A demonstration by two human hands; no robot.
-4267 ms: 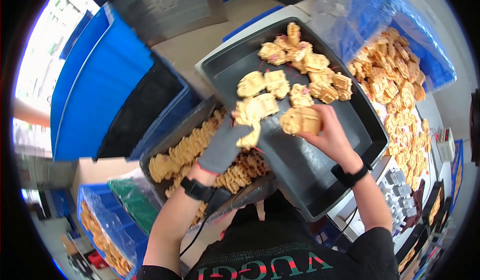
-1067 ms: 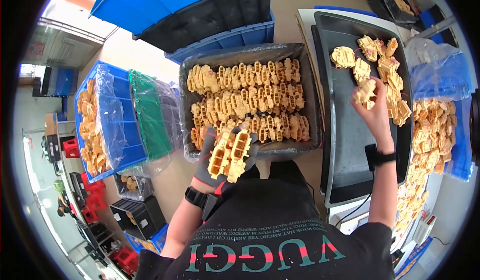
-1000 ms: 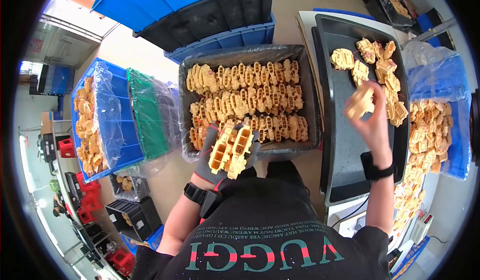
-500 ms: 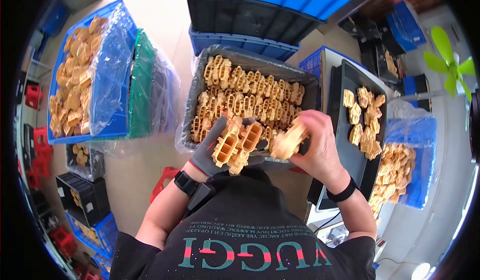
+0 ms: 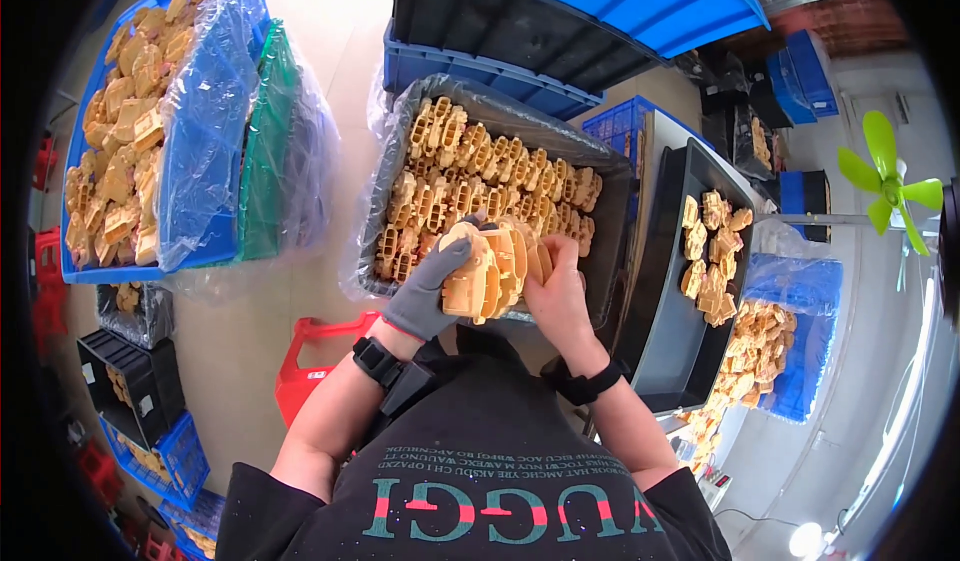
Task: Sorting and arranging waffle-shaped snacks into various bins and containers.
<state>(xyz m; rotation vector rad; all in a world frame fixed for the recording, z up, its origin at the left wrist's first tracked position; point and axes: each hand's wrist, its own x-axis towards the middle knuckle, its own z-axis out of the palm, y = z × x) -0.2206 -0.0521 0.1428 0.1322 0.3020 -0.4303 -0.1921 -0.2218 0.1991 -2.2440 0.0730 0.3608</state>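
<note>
My left hand (image 5: pixel 420 299), in a grey glove, grips several tan moulded plastic parts (image 5: pixel 474 283) bunched side by side. Against the right side of this bunch, my bare right hand (image 5: pixel 560 299) pinches another tan plastic part (image 5: pixel 541 259); its fingers cover much of it. Both hands are over the near edge of a bin (image 5: pixel 392 161) lined with dark plastic film. Inside it, rows of similar tan parts (image 5: pixel 480 166) stand packed closely together. To the right, a black tray (image 5: pixel 665 346) holds loose tan parts (image 5: pixel 715 261) toward its far end.
At left, a blue crate (image 5: pixel 205 206) heaped with tan parts leans beside a green crate (image 5: pixel 262 151), both with clear film. Stacked crates (image 5: pixel 520 23) rise behind the bin. A red stool (image 5: pixel 300 366) stands near my left forearm. A green fan (image 5: pixel 885 183) is at far right.
My right hand has moved left with its part, up to the bunch in my left hand. That bunch has turned, so its hollow openings no longer face me. The whole view has shifted slightly.
</note>
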